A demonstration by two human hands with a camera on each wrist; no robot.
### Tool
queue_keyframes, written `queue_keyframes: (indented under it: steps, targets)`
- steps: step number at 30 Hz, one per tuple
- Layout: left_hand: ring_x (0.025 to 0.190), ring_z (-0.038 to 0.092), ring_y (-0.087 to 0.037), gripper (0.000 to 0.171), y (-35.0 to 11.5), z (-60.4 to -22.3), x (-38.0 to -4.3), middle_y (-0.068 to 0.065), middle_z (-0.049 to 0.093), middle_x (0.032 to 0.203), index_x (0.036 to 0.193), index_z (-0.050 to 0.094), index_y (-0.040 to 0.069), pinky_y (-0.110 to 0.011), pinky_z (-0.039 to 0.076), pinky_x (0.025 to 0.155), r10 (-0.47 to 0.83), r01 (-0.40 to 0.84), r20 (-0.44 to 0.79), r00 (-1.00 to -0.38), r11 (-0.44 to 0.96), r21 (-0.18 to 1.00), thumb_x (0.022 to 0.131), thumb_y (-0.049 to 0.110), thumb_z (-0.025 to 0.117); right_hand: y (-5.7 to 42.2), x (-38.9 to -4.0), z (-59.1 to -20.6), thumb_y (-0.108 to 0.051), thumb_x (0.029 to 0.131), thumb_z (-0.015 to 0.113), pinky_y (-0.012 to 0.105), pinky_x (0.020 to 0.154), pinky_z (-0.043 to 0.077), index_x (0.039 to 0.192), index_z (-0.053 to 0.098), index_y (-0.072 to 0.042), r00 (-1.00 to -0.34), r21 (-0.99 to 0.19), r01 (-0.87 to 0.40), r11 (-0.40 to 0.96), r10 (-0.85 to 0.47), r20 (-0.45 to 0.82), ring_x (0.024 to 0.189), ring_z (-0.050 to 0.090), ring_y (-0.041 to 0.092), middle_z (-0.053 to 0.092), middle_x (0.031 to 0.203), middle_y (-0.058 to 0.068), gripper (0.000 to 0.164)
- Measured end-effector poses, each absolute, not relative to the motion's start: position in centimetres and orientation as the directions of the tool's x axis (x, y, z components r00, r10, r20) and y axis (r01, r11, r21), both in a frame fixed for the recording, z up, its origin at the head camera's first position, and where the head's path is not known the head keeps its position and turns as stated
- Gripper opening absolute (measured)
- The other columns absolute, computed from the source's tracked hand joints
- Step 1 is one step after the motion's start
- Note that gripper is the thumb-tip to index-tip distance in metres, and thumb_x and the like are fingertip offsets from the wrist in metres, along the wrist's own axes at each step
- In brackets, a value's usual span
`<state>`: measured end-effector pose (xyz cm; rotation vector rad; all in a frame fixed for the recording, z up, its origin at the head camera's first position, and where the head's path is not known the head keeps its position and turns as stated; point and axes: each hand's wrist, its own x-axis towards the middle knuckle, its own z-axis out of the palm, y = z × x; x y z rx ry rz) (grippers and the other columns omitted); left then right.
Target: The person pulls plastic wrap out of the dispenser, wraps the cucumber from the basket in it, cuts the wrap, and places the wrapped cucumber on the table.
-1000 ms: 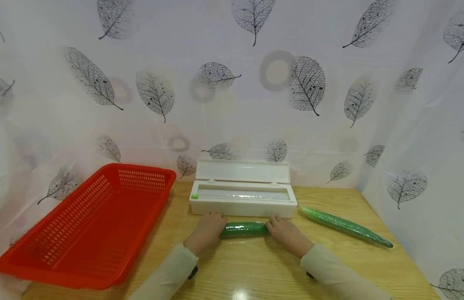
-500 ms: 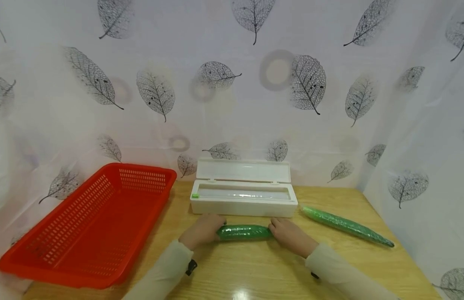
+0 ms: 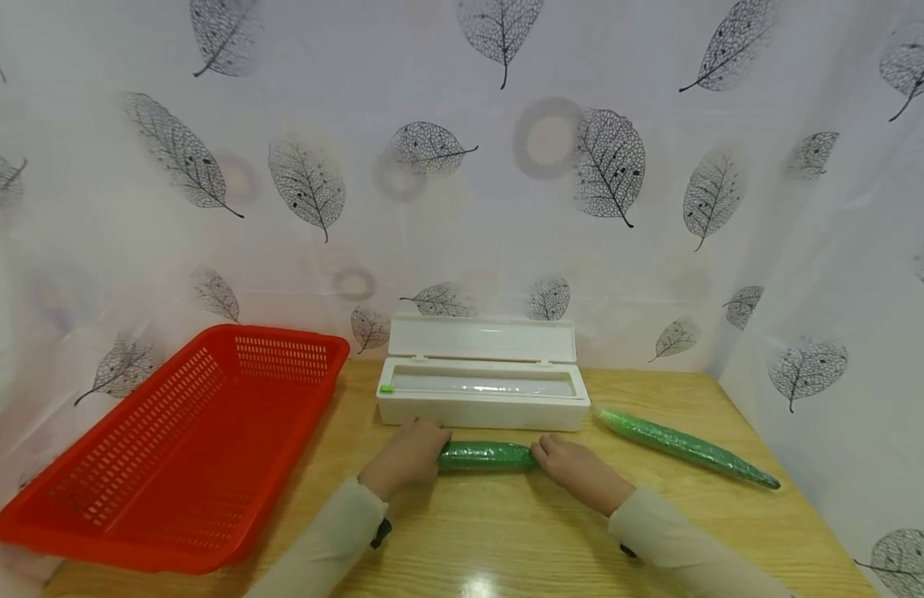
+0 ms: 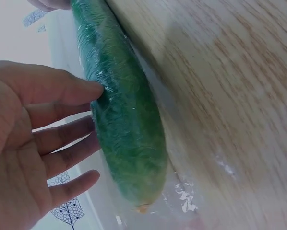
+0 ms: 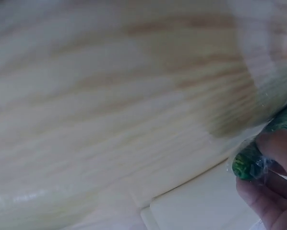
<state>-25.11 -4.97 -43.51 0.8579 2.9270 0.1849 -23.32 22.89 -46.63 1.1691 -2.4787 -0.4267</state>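
A cucumber in clear plastic film lies crosswise in front of the white box, between my two hands. At its left end my left hand holds it. In the left wrist view the thumb lies on the film-wrapped cucumber, and the fingers reach along its side; loose film spreads past the tip. My right hand pinches the other end; the right wrist view has thumb and fingers around the green tip, with film bunched there. A second film-wrapped cucumber lies on the right, apart from both hands.
Behind the hands stands a white cling-film box, its lid raised and a film roll inside. A red plastic basket is on the left of the wooden table. A leaf-patterned curtain hangs behind.
The cucumber between my hands has shifted slightly toward me and then back toward the box. Both hands have stayed at its ends. The box, basket and second cucumber have not moved.
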Motion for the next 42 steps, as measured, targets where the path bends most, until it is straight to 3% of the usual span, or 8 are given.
queue_keyframes:
  steps: [7, 14, 17, 21, 25, 33, 37, 42]
  targets:
    - [0.078, 0.053, -0.013, 0.021, -5.5, -44.0, -25.3, -0.001, 0.067, 0.089, 0.098, 0.069, 0.009, -0.037, 0.048, 0.082, 0.549, 0.535, -0.016, -0.836, 0.820, 0.204, 0.079, 0.001, 0.065, 23.0, -23.4, -46.9, -0.004, 0.076, 0.072, 0.018, 0.059, 0.050, 0.117, 0.059, -0.003, -0.550, 0.426, -0.686, 0.591, -0.803, 0.228, 0.073, 0.056, 0.012, 0.057, 0.086, 0.005, 0.043]
    - [0.101, 0.059, -0.021, 0.044, -8.2, -44.2, -25.5, -0.007, 0.064, 0.113, 0.123, 0.060, 0.012, -0.040, 0.050, 0.091, 0.571, 0.559, 0.054, -0.819, 0.774, 0.298, 0.081, 0.010, 0.069, 22.8, -23.3, -46.8, -0.004, 0.077, 0.071, 0.018, 0.055, 0.049, 0.118, 0.060, -0.004, -0.594, 0.398, -0.682, 0.614, -0.782, 0.190, 0.072, 0.056, 0.012, 0.058, 0.086, 0.006, 0.042]
    - [0.108, 0.058, -0.024, 0.053, -9.3, -44.2, -25.4, -0.008, 0.062, 0.118, 0.124, 0.058, 0.012, -0.042, 0.048, 0.094, 0.523, 0.532, 0.115, -0.845, 0.795, 0.293, 0.074, 0.007, 0.075, 22.7, -23.4, -46.8, -0.004, 0.078, 0.070, 0.019, 0.054, 0.048, 0.118, 0.060, -0.003, -0.615, 0.386, -0.677, 0.627, -0.770, 0.171, 0.072, 0.057, 0.013, 0.059, 0.086, 0.006, 0.042]
    - [0.105, 0.058, -0.026, 0.051, -10.0, -43.7, -25.1, -0.009, 0.062, 0.111, 0.112, 0.061, 0.008, -0.043, 0.049, 0.092, 0.443, 0.476, 0.178, -0.879, 0.841, 0.258, 0.065, 0.002, 0.080, 22.7, -23.4, -46.7, -0.003, 0.078, 0.071, 0.020, 0.055, 0.049, 0.118, 0.061, -0.003, -0.629, 0.381, -0.670, 0.637, -0.760, 0.164, 0.072, 0.058, 0.014, 0.059, 0.086, 0.007, 0.041]
    - [0.095, 0.056, -0.023, 0.037, -10.0, -43.4, -24.5, -0.007, 0.060, 0.099, 0.100, 0.062, 0.008, -0.038, 0.050, 0.085, 0.406, 0.447, 0.208, -0.890, 0.866, 0.223, 0.068, -0.001, 0.077, 22.7, -23.4, -46.5, -0.003, 0.077, 0.071, 0.021, 0.055, 0.049, 0.116, 0.061, -0.004, -0.627, 0.383, -0.668, 0.638, -0.760, 0.170, 0.072, 0.058, 0.014, 0.059, 0.085, 0.007, 0.040]
    - [0.092, 0.059, -0.020, 0.042, -9.7, -44.4, -24.6, -0.006, 0.064, 0.099, 0.105, 0.062, 0.008, -0.037, 0.052, 0.085, 0.478, 0.516, 0.228, -0.848, 0.842, 0.155, 0.067, -0.005, 0.075, 22.5, -23.6, -46.3, -0.004, 0.077, 0.072, 0.021, 0.055, 0.049, 0.117, 0.061, -0.005, -0.633, 0.387, -0.666, 0.638, -0.758, 0.161, 0.071, 0.058, 0.014, 0.060, 0.086, 0.007, 0.041]
    - [0.082, 0.056, -0.017, 0.024, -9.8, -45.1, -25.1, -0.003, 0.064, 0.091, 0.088, 0.063, 0.009, -0.035, 0.050, 0.075, 0.505, 0.559, 0.267, -0.821, 0.806, 0.193, 0.070, -0.007, 0.068, 22.6, -23.6, -46.3, -0.004, 0.077, 0.071, 0.020, 0.055, 0.048, 0.117, 0.061, -0.004, -0.621, 0.393, -0.671, 0.629, -0.766, 0.164, 0.071, 0.057, 0.013, 0.060, 0.085, 0.007, 0.041]
    - [0.080, 0.052, -0.015, 0.025, -10.3, -45.1, -25.5, 0.000, 0.062, 0.088, 0.084, 0.061, 0.012, -0.033, 0.047, 0.073, 0.500, 0.545, 0.217, -0.838, 0.784, 0.298, 0.069, -0.008, 0.066, 22.6, -23.6, -46.3, -0.004, 0.077, 0.071, 0.019, 0.055, 0.048, 0.115, 0.062, -0.004, -0.605, 0.396, -0.676, 0.622, -0.775, 0.184, 0.070, 0.057, 0.012, 0.059, 0.085, 0.006, 0.040]
